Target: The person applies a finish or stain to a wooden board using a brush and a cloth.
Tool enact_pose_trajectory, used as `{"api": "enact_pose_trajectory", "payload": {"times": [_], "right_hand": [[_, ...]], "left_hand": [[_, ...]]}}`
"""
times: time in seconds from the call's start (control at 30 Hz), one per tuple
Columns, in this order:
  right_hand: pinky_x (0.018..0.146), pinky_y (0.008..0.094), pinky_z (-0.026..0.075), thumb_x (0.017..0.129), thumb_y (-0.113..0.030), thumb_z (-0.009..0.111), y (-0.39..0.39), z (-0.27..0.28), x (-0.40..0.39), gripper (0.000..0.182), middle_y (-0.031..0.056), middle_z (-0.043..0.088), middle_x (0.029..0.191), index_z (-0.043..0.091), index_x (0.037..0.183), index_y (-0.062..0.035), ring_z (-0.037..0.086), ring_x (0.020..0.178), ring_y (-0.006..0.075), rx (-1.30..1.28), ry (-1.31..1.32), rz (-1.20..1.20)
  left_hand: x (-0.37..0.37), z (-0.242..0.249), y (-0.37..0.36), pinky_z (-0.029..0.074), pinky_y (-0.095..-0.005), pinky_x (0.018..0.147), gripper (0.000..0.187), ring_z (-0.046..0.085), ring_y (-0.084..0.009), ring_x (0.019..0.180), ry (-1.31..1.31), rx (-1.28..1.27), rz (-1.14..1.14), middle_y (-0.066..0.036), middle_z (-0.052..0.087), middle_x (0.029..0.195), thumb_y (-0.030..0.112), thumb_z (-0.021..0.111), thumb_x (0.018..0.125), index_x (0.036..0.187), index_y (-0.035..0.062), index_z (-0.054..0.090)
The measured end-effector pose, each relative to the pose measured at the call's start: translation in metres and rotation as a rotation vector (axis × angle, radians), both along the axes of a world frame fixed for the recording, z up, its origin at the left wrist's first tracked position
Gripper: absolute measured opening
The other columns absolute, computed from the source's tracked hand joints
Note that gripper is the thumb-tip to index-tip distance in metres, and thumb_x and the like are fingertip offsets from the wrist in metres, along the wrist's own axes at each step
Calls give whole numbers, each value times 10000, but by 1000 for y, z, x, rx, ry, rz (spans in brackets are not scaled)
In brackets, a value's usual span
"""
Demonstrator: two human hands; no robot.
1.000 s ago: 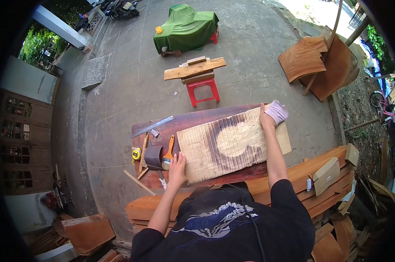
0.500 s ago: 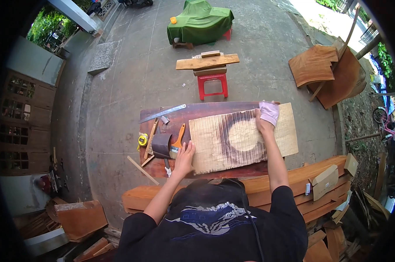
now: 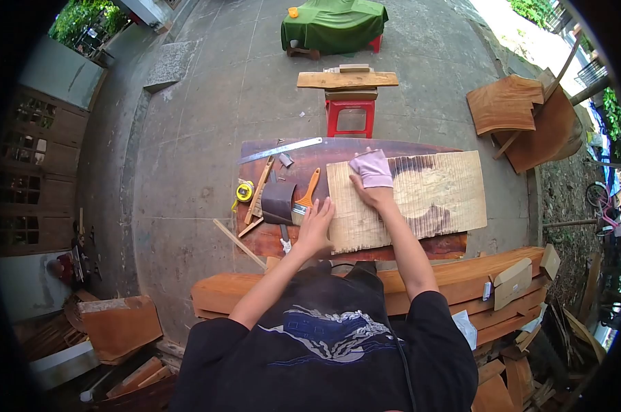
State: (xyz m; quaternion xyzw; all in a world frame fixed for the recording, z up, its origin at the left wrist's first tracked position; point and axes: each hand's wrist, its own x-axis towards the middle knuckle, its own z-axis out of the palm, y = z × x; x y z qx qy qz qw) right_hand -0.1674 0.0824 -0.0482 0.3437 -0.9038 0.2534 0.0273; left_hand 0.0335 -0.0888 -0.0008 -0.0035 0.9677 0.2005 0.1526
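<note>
Light wooden board (image 3: pixel 455 196) with a rippled grain and dark burnt-looking patches lies flat on a dark red-brown table top (image 3: pixel 448 246). Folded pink cloth (image 3: pixel 374 167) is held under my right hand (image 3: pixel 372 192), pressed onto the board's left half. My left hand (image 3: pixel 315 230) lies with its fingers stretched out against the board's left edge. Just beyond it are an orange-handled paintbrush (image 3: pixel 312 185) and a dark brown curved piece (image 3: pixel 279 202). My right arm and the cloth hide part of the board's dark pattern.
A steel ruler (image 3: pixel 283 150), a yellow tape measure (image 3: pixel 244 191) and thin wood strips (image 3: pixel 259 189) lie at the table's left. Behind it stands a red stool (image 3: pixel 350 117) bearing planks. Thick timber (image 3: pixel 461 271) runs along the near side, and large slabs (image 3: pixel 506 106) lean at right.
My right hand has slid the cloth leftward across the board, from its right part to its left half. My left hand stays at the left edge. The whole view has shifted slightly.
</note>
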Motion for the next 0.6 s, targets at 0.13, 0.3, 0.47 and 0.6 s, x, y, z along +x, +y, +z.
{"api": "enact_pose_trajectory", "payload": {"times": [0.13,0.3,0.47,0.6], "right_hand": [[1323,481,171,1095,-551,425,162,-27,-67,709,233,344,1709,445,1612,-66,264,1586,450,84,-200,-649],[1333,474,125,1098,-648,322,127,-12,23,902,289,303,1710,315,1629,80,188,1620,453,133,-326,-898],[1310,565,142,1005,-547,598,18,10,184,851,270,365,1683,377,1640,-25,269,1570,498,1,-64,-179],[1298,528,192,1005,-460,634,104,3,151,706,266,427,1639,506,1550,-30,316,1541,483,2,-49,-385]], "left_hand": [[0,-3,-6,273,-578,1292,1360,292,-470,1582,23,31,-14,-206,336,1713,309,1024,523,1648,40,308],[-2,-7,-9,274,-576,1292,1364,295,-470,1580,39,42,-43,-218,328,1713,320,1024,523,1642,9,308],[0,-18,-11,276,-570,1287,1396,291,-464,1585,74,64,-49,-218,309,1721,342,1031,523,1656,9,286],[2,-16,-12,276,-574,1285,1470,279,-459,1592,67,36,-71,-201,282,1740,367,1042,521,1692,45,213]]}}
